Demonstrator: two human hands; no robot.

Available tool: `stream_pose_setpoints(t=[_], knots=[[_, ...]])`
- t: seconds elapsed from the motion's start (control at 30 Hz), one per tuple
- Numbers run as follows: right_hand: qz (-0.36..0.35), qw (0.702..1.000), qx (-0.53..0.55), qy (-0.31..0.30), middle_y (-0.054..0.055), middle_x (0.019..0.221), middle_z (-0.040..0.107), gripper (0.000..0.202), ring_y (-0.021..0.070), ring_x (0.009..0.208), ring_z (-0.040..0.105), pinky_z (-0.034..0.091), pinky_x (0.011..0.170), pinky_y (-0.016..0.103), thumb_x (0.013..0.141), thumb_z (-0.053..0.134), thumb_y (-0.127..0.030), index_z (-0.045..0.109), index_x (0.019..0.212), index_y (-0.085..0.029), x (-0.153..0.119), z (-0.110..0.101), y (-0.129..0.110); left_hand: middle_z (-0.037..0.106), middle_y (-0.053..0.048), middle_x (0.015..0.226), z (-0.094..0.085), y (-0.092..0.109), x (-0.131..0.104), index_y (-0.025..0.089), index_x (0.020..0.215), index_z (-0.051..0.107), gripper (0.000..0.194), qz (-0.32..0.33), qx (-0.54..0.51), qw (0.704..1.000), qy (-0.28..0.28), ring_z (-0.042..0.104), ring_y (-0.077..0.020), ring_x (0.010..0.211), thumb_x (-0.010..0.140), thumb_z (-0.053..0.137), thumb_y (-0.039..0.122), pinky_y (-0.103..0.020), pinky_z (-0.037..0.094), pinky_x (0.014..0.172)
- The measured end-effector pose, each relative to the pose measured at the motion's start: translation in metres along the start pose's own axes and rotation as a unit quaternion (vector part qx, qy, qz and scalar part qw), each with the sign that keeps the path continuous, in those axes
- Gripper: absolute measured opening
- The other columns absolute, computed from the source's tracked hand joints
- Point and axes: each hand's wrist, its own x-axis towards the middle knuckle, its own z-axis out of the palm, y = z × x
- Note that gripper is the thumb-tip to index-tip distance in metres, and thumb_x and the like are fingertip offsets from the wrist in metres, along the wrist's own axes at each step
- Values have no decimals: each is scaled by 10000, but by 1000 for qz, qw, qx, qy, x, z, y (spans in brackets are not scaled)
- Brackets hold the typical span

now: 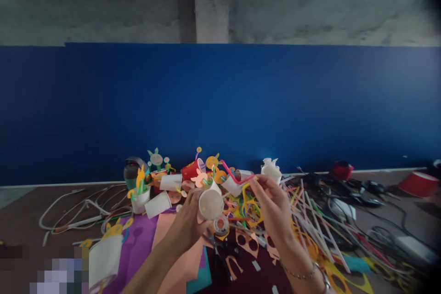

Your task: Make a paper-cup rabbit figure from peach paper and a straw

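Note:
My left hand point(188, 218) is wrapped around a white paper cup point(211, 203), its round base turned toward me. A peach paper cutout point(199, 178) shows just beyond the cup's far end; whether it is fixed to the cup I cannot tell. To the right, my right hand point(272, 202) pinches one end of a pink bent straw point(237, 178) between thumb and fingertips. The straw's other arm slants up and left, apart from the cup. A yellow bent strip point(245, 195) shows close by the right fingertips. Below the cup lie a tape roll point(221, 225) and black-handled scissors point(220, 257).
Decorated paper cups point(157, 205) crowd the back and left, beside a red cup point(193, 169). Loose straws point(320, 225) and cut paper scraps spread at right. Purple paper point(138, 243) lies in front. Cables point(86, 209) tangle at both sides; a blue wall point(220, 101) stands behind.

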Motion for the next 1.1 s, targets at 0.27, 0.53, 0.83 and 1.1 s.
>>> stream_pose_setpoints(t=[0.27, 0.53, 0.83, 1.1], knots=[[-122, 979, -117, -112, 29, 802, 620, 70, 172, 748, 561, 429, 701, 280, 855, 554, -241, 614, 869, -209, -15, 10, -5, 454, -147, 1330, 12, -9, -4, 229, 1342, 278, 702, 23, 8, 1000, 17, 404, -303, 1265, 735, 623, 162, -482, 351, 1026], [-229, 951, -151, -143, 50, 849, 630, 96, 200, 807, 568, 432, 751, 336, 852, 520, -159, 586, 895, -214, -18, 11, -8, 520, -128, 1251, 10, -4, -5, 227, 1315, 318, 653, 36, -12, 999, 20, 482, -279, 1184, 737, 603, 124, -454, 397, 982], [-316, 911, -197, -176, 49, 891, 648, 187, 203, 826, 567, 410, 766, 366, 818, 538, -99, 567, 960, -218, -21, 9, -12, 551, -124, 1253, 3, 9, 0, 221, 1267, 416, 546, 0, -39, 999, 9, 515, -278, 1169, 760, 614, 179, -427, 423, 969], [-268, 913, -223, -213, 38, 861, 639, 131, 202, 832, 555, 386, 769, 360, 831, 520, -123, 581, 899, -217, -21, 12, -11, 521, -130, 1295, 5, 6, -2, 226, 1307, 362, 638, -12, -43, 999, 24, 487, -283, 1205, 729, 620, 142, -448, 408, 991]])
